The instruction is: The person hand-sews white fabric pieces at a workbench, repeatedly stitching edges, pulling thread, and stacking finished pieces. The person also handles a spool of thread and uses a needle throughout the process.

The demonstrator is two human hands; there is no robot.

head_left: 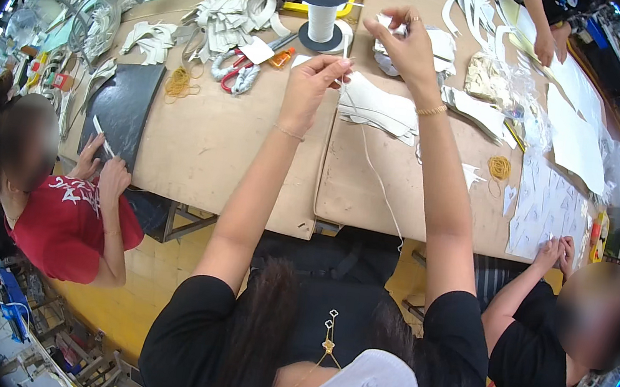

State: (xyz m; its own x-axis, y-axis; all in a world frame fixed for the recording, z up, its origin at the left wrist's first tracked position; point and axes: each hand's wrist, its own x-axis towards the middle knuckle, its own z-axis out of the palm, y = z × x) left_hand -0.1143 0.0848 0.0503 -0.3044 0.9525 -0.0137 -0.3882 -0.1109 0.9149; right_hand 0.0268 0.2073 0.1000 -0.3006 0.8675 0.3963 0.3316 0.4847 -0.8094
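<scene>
My left hand (315, 90) is raised over the middle of the table, thumb and fingers pinched on a thin white cord (377, 167). The cord's lower length hangs slantwise toward the table's front edge, ending in a small curl. Farther right and higher, my right hand (409, 47) has its thumb stretched leftward, apart from the bent fingers; nothing shows clearly between them. Just beyond my left hand stands a spool (321, 21) of white thread with black flanges. Stacked off-white cut pieces (378, 109) lie under and between my hands.
Red-handled scissors (233, 76), an orange packet (281, 58) and piles of off-white strips (232, 10) lie left of the spool. Rubber bands (499, 168) and patterned paper (548, 211) are at right. Co-workers sit both sides; the left one works on a black board (126, 105).
</scene>
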